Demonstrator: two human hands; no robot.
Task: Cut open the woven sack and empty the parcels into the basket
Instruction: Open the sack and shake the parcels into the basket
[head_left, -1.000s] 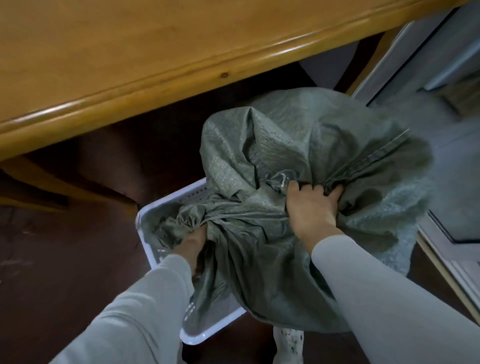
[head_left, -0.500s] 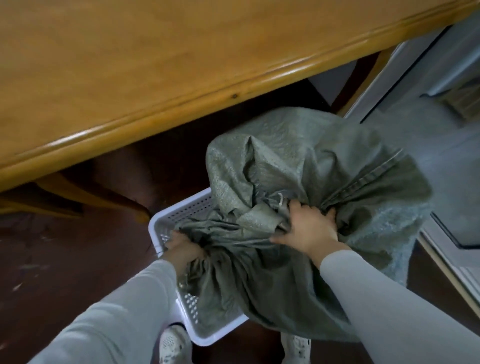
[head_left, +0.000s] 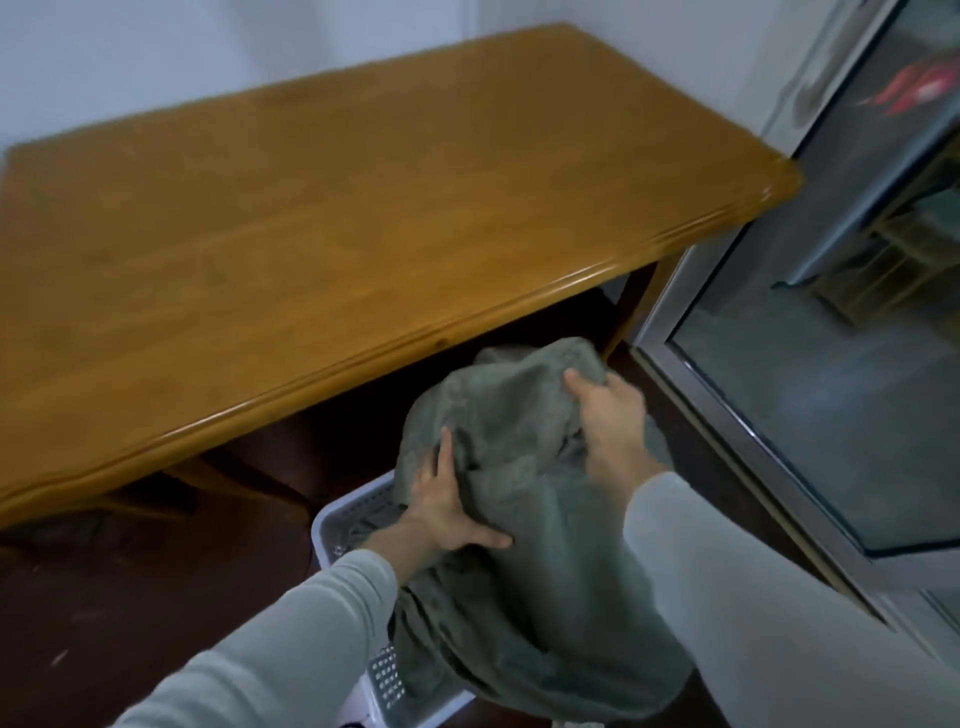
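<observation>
A grey-green woven sack (head_left: 524, 525) is held up above a white perforated basket (head_left: 332, 525) on the dark floor, its lower end hanging down into the basket. My left hand (head_left: 447, 514) presses flat against the sack's left side with the fingers spread. My right hand (head_left: 613, 415) clutches the cloth at the sack's raised top end. No parcels show; the sack covers most of the basket's inside. The picture is blurred by motion.
A wooden table (head_left: 311, 234) stands just beyond the basket, its edge overhanging the floor. A glass door with a metal frame (head_left: 737, 431) runs along the right. Dark wooden floor (head_left: 130, 597) lies to the left.
The view has risen, showing the whole tabletop. The sack's far end has been lifted higher; my right hand moved to its top and my left hand shifted from the lower folds to its side.
</observation>
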